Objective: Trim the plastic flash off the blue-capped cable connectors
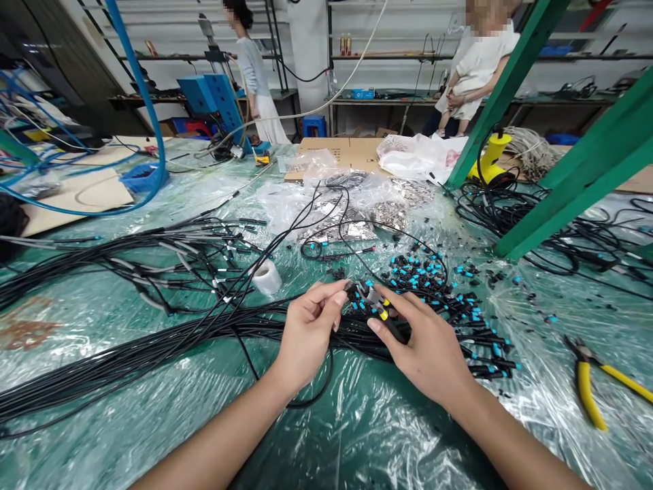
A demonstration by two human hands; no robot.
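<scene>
My left hand [312, 327] is closed in a pinch, with a small dark part at its fingertips that looks like the end of a black cable [321, 391]; a loop of that cable hangs below the palm. My right hand [426, 340] grips small pliers [386, 314] with black and yellow handles. Their metal jaws meet the work just right of my left fingertips, and I cannot make out whether they bite on it. Under both hands runs a thick bundle of black cables [168, 347]. Many small black connectors with blue parts [415, 272] lie heaped behind my right hand.
Yellow-handled pliers [586, 381] lie at the right on the plastic-covered table [382, 435]. A white roll [266, 277] stands beside grey-sleeved cables [147, 252]. Bags of metal pieces [337, 214] lie farther back. Green posts [510, 122] rise at the right. Two people are beyond the table.
</scene>
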